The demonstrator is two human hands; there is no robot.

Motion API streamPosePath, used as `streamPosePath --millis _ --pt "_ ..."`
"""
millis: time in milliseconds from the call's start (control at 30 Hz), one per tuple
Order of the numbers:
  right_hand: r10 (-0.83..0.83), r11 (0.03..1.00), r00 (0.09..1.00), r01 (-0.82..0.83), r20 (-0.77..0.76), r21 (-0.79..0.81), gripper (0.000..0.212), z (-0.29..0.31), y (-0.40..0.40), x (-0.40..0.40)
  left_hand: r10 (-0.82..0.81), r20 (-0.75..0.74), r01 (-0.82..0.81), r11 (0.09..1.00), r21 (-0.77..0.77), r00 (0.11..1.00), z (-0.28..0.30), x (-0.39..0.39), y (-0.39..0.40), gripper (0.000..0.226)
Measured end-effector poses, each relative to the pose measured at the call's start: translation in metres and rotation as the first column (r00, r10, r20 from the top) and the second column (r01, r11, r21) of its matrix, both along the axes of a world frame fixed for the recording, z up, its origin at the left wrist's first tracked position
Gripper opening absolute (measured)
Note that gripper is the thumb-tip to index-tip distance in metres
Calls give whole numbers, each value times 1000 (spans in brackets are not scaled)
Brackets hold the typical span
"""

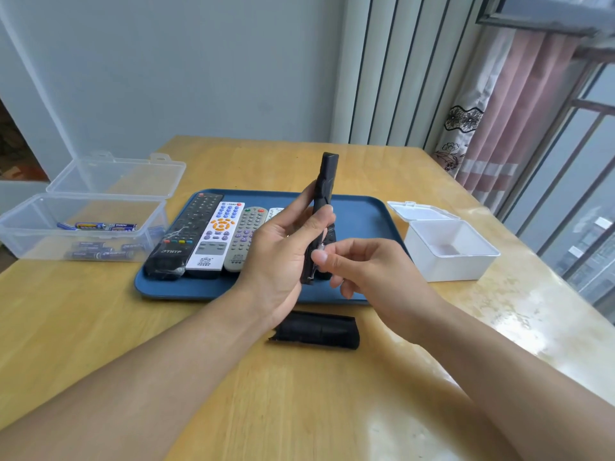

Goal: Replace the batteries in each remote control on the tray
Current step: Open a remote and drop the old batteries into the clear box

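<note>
My left hand grips a black remote control held upright and edge-on above the blue tray. My right hand pinches at the remote's open battery bay near its lower end; a small metallic piece shows at the fingertips, and whether it is a battery I cannot tell. The remote's black battery cover lies on the table in front of the tray. On the tray lie a black remote, a white remote, a grey remote, and part of another pale one.
A clear lidded box with several blue batteries stands open at the left. A white box with its lid up sits at the right. The wooden table ends near a window and curtain on the right.
</note>
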State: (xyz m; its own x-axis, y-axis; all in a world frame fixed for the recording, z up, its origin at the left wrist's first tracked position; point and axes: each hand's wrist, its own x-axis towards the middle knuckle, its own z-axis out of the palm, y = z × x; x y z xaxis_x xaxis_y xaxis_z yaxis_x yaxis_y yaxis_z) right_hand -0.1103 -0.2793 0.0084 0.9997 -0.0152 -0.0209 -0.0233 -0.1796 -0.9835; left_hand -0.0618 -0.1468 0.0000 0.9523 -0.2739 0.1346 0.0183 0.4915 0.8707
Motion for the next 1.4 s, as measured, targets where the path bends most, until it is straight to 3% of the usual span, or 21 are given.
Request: streamPosePath --millis 100,267,367,467,533,600,667,767,967,1167,1267,1400 --pt "2 999 1000 -2 6 49 19 1 1 1 11 -41 -11 1000 -19 999 3 0 1 43" --pt "-3 889 994 53 -108 455 10 13 -6 6 58 -182 -80 991 -111 982 11 8 10 24" --pt "67 866 980 37 -189 498 17 12 -12 6 47 -236 -66 995 -73 971 10 10 11 22" --pt "105 962 989 -75 -102 261 22 9 -10 4 5 -287 -24 998 -63 958 10 8 10 28" --pt "114 992 985 -107 132 -60 18 4 -7 2 -45 -310 33 999 -43 950 12 5 9 33" --pt "194 937 909 -60 370 -344 9 -3 -4 0 -97 -330 94 995 -24 939 12 3 10 40" --pt "244 876 854 9 461 -481 14 -7 -4 0 -131 -337 141 990 5 932 12 3 11 46" --pt "266 819 826 79 498 -568 18 -8 -8 2 -150 -340 172 984 34 928 10 3 11 50" --pt "342 778 790 66 509 -625 24 -10 -12 6 -159 -339 181 983 36 927 10 1 12 47" --pt "454 579 659 293 599 -761 17 -7 -8 2 -130 -350 137 991 -5 928 10 -2 8 22" --pt "499 537 600 353 626 -766 16 -8 -1 -1 -138 -407 133 990 -41 903 11 0 8 35" --pt "519 543 599 320 610 -776 19 -8 -1 -1 -128 -450 106 992 -73 884 12 4 10 47"
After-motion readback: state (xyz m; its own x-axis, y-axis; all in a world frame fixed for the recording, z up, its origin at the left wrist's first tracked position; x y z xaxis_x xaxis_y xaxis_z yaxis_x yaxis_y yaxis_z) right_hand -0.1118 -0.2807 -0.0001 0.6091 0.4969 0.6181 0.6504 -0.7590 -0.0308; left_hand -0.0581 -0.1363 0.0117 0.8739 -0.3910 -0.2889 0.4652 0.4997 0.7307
